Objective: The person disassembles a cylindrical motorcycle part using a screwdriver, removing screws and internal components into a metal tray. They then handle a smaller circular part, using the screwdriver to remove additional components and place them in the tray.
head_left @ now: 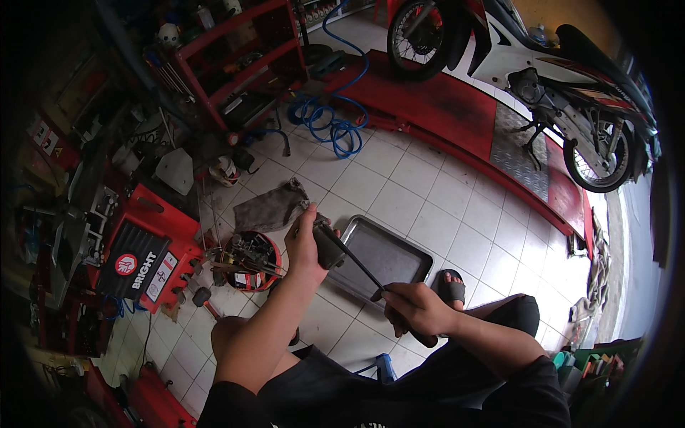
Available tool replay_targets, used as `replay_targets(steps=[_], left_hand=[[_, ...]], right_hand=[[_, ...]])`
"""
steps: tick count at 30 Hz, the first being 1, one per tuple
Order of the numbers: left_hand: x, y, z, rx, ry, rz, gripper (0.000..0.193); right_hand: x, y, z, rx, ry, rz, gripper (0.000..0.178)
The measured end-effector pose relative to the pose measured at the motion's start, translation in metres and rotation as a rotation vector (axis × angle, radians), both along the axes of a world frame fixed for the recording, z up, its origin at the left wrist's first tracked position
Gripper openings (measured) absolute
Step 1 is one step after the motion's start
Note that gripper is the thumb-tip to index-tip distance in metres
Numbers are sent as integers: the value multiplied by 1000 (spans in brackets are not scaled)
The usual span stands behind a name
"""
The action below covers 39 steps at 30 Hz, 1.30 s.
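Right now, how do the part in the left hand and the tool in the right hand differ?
The part is short and chunky, while the tool is long and thin. The part sits close against the left hand, while the tool reaches well out beyond the right hand. Both look dark and are held above the floor.

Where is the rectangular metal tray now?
In the head view, the metal tray lies on the tiled floor just right of centre, beyond the right hand and left of the right foot's sandal.
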<state>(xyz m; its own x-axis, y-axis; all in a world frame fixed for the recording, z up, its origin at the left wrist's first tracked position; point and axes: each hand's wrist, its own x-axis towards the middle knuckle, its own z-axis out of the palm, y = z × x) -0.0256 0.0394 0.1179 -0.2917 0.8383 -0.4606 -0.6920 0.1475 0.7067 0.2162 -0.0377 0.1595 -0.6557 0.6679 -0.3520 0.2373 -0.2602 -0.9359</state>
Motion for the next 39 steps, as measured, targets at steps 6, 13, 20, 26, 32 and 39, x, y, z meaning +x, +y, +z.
replay_targets(steps=[6, 13, 20, 26, 32, 39], left_hand=[[1, -1, 2, 34, 50, -16, 34], [8, -6, 4, 93, 159, 59, 33], [4, -4, 3, 89, 289, 70, 31], [-3, -3, 9, 144, 354, -98, 28], [2, -7, 2, 214, 381, -238, 26], [10, -12, -2, 155, 373, -253, 23]], right_hand=[[-3, -1, 2, -368, 184, -78, 39], [-3, 8, 2, -85, -98, -12, 29], [-5, 8, -34, 563, -323, -78, 23], [-18, -2, -40, -256, 235, -86, 24], [-13, 6, -32, -94, -26, 87, 23], [-23, -5, -44, -366, 231, 65, 44]])
